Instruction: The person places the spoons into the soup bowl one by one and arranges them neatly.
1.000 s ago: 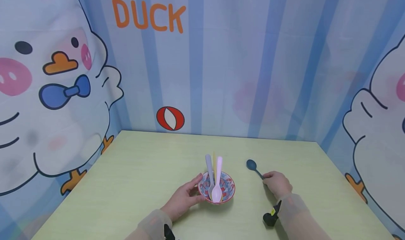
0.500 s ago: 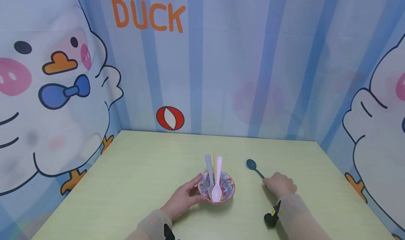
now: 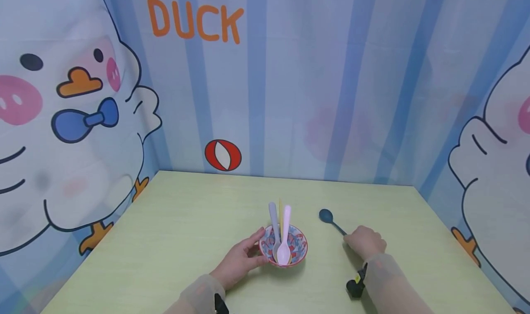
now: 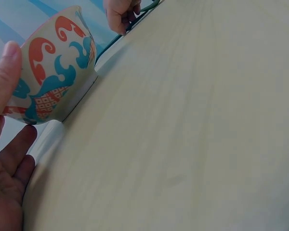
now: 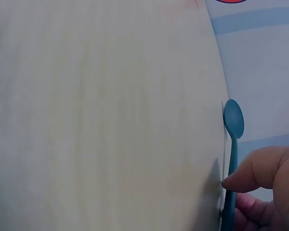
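Note:
A patterned bowl (image 3: pixel 300 246) with a red rim stands near the middle of the table, and my left hand (image 3: pixel 242 258) grips its left side. Its thumb lies at the near rim, and the other fingers reach round the far side. A pale pink spoon (image 3: pixel 286 229), a lilac-grey spoon (image 3: pixel 273 219) and a thin yellow utensil (image 3: pixel 280 211) lean in the bowl, handles up. To the right, my right hand (image 3: pixel 365 242) pinches the handle of a dark teal spoon (image 5: pixel 234 118) between thumb and fingers. That spoon's head points away and to the left, low over the table.
The pale yellow-green table (image 3: pixel 198 203) ends at a back edge against a blue striped cloth (image 3: pixel 290 97) printed with ducks. A black wrist device (image 3: pixel 355 287) hangs beside the right sleeve, close over the tabletop.
The teal spoon's head has shifted slightly left. My right hand has changed its hold a little, its knuckles now slightly farther right. The left hand and bowl stay put.

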The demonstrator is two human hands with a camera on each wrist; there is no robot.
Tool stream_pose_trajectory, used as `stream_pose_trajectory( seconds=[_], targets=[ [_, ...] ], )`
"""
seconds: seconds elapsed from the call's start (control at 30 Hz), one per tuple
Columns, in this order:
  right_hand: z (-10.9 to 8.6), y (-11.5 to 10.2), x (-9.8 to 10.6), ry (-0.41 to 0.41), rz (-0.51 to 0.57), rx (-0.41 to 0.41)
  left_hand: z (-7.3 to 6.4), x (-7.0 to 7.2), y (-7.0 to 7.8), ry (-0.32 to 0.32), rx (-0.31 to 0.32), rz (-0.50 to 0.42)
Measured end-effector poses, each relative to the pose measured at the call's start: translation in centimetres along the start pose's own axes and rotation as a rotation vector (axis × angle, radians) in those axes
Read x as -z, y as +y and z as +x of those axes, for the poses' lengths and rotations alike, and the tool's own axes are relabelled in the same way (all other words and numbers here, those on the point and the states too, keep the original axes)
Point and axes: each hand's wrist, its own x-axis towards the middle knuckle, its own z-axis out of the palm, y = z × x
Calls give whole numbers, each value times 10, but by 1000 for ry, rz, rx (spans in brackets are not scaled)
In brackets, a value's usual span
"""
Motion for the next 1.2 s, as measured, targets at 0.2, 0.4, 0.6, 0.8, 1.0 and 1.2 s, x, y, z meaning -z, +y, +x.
stream_pose_trajectory(
  seconds=[0.2, 0.4, 0.6, 0.8, 1.0, 1.2],
  targets=[
    [-1, 0, 4, -11, 7, 59, 0, -1, 0, 2, 6, 0],
    [2, 0, 5, -37, 92, 108, 0, -1, 1, 1, 2, 11],
    [3, 0, 5, -79, 147, 90, 0, 0, 1, -1, 3, -3],
    [1, -1, 5, -72, 290, 42, 0, 0, 1, -6, -1, -3],
    [1, -3, 8, -62, 366, 82, -2, 0, 3, -8, -15, -10],
    [-3, -4, 15, -62, 425, 58, -2, 0, 3, -6, -10, 6]
  ],
)
